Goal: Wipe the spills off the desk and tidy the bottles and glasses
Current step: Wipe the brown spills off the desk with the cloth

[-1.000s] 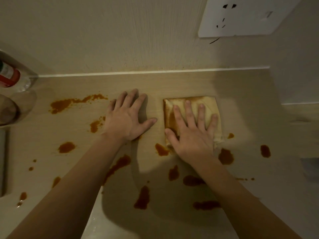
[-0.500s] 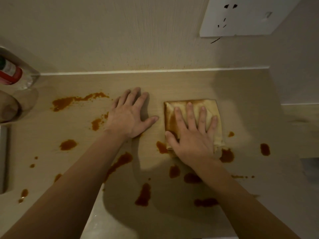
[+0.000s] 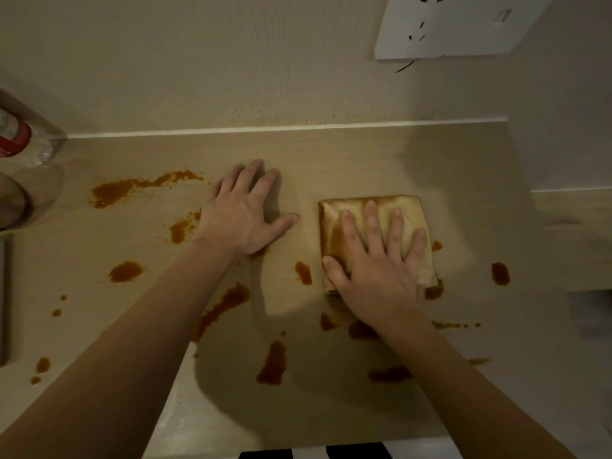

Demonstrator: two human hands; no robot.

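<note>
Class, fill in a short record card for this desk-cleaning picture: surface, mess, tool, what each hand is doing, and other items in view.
surface: light wooden desk against a wall
mess: many orange-brown spills, mostly left of and nearer than the cloth
tool: folded cloth, already stained brown
right hand: flat on the cloth, fingers spread, pressing it down
left hand: flat on bare desk, holding nothing
other items: bottle with red label at far left edge; wall socket above

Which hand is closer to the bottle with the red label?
Left. The left hand lies flat on the desk, to the right of the bottle at the far-left edge. The right hand presses the cloth, farther right still.
</note>
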